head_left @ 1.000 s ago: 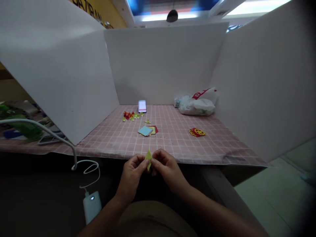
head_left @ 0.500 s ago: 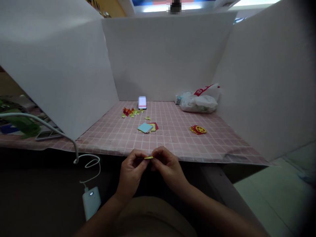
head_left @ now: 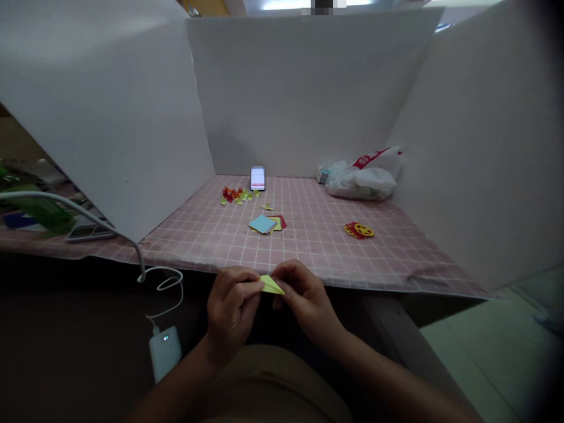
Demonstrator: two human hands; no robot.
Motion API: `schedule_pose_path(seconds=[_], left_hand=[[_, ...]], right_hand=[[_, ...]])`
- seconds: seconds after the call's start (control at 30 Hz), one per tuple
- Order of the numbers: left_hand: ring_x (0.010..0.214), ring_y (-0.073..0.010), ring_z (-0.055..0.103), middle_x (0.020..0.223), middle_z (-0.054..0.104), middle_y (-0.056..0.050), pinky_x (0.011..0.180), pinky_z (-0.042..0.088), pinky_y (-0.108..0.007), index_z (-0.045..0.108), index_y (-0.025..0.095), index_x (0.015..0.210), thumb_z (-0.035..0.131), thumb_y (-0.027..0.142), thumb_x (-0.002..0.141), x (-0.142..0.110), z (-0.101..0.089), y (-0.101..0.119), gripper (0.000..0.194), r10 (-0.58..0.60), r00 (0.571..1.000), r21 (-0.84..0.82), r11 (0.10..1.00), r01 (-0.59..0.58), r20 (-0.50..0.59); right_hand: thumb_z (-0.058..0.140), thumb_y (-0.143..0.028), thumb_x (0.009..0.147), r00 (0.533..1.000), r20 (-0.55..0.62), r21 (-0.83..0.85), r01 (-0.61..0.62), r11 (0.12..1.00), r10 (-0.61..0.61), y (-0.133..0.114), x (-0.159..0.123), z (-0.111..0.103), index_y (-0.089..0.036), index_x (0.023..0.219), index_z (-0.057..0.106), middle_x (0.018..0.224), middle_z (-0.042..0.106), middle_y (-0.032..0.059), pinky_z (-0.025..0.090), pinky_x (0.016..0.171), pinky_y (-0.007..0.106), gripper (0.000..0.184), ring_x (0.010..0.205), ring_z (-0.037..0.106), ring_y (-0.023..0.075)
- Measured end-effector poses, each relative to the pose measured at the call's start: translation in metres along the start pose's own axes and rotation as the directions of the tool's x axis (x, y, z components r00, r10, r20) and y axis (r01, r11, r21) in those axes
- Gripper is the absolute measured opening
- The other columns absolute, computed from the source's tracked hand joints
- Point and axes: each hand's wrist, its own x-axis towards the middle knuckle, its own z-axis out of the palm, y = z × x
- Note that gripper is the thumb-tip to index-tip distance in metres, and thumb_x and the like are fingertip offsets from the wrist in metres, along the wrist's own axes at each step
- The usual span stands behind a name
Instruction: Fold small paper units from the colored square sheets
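Half a second ago the yellow paper looked like a thin edge; now it is turned and shows its folded face. It is between the hands, by the near edge of the table. The left hand pinches it at nine o'clock, the right hand at four o'clock, with thumb on the tip. So, I judge, the folding is unfinished. The stack lies at twelve o'clock.

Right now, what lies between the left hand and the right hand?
In the head view, a folded yellow paper spans the gap, held by both the left hand and the right hand.
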Motion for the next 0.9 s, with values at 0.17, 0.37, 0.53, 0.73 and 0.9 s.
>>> schedule_pose_path(seconds=[0.17, 0.37, 0.53, 0.73, 0.9], left_hand=[[0.087, -0.0156, 0.061, 0.092, 0.063, -0.002, 0.078, 0.051, -0.031, 0.061, 0.02, 0.092, 0.062, -0.002, 0.082, -0.001, 0.001, -0.002, 0.024, -0.038, 0.999, -0.036, 0.999, 0.038, 0.008], [0.092, -0.0165, 0.061, 0.096, 0.062, -0.002, 0.082, 0.05, -0.033, 0.064, 0.021, 0.093, 0.062, -0.001, 0.083, -0.001, -0.005, -0.008, 0.024, -0.076, 0.997, -0.107, 0.991, 0.079, 0.035], [0.092, -0.0169, 0.06, 0.096, 0.061, -0.003, 0.081, 0.05, -0.033, 0.066, 0.022, 0.094, 0.063, -0.001, 0.082, 0.001, -0.012, -0.009, 0.026, 0.005, 0.998, -0.141, 0.99, 0.004, 0.069], [0.093, -0.0169, 0.059, 0.097, 0.06, -0.003, 0.082, 0.05, -0.033, 0.066, 0.022, 0.092, 0.062, -0.001, 0.083, 0.0, -0.007, -0.011, 0.025, 0.017, 0.996, -0.135, 0.991, -0.005, 0.088], [0.098, -0.0165, 0.06, 0.101, 0.061, -0.002, 0.087, 0.049, -0.031, 0.064, 0.024, 0.099, 0.062, 0.003, 0.084, -0.007, 0.0, -0.013, 0.026, -0.137, 0.989, -0.173, 0.974, 0.145, 0.06]], right_hand=[[0.058, -0.026, 0.093, 0.998, 0.008, -0.065, 0.07, 0.995, -0.07, -0.003, -0.001, -0.003, -0.021, 0.093, 0.061, 0.078, 0.055, -0.002, 0.044, 0.058, 0.024, 0.006, 0.06, 0.054, 0.0085], [0.061, -0.024, 0.091, 0.99, 0.126, -0.136, 0.081, 0.987, -0.064, -0.013, 0.004, -0.011, -0.02, 0.09, 0.065, 0.081, 0.057, -0.0009, 0.045, 0.06, 0.024, 0.006, 0.063, 0.056, 0.0089], [0.062, -0.031, 0.09, 0.984, 0.142, 0.006, -0.107, 0.994, 0.105, -0.017, 0.006, -0.011, -0.019, 0.096, 0.062, 0.074, 0.059, -0.0026, 0.044, 0.057, 0.023, 0.014, 0.057, 0.056, 0.0083], [0.071, -0.04, 0.081, 0.91, 0.203, 0.187, -0.399, 0.898, 0.362, -0.013, 0.005, -0.006, -0.016, 0.076, 0.058, 0.058, 0.057, -0.0043, 0.041, 0.047, 0.02, 0.028, 0.044, 0.051, 0.0075], [0.074, -0.042, 0.077, 0.916, 0.133, 0.192, -0.399, 0.896, 0.379, -0.016, 0.003, -0.001, -0.016, 0.074, 0.058, 0.054, 0.057, -0.0044, 0.04, 0.046, 0.019, 0.031, 0.042, 0.05, 0.0072]])
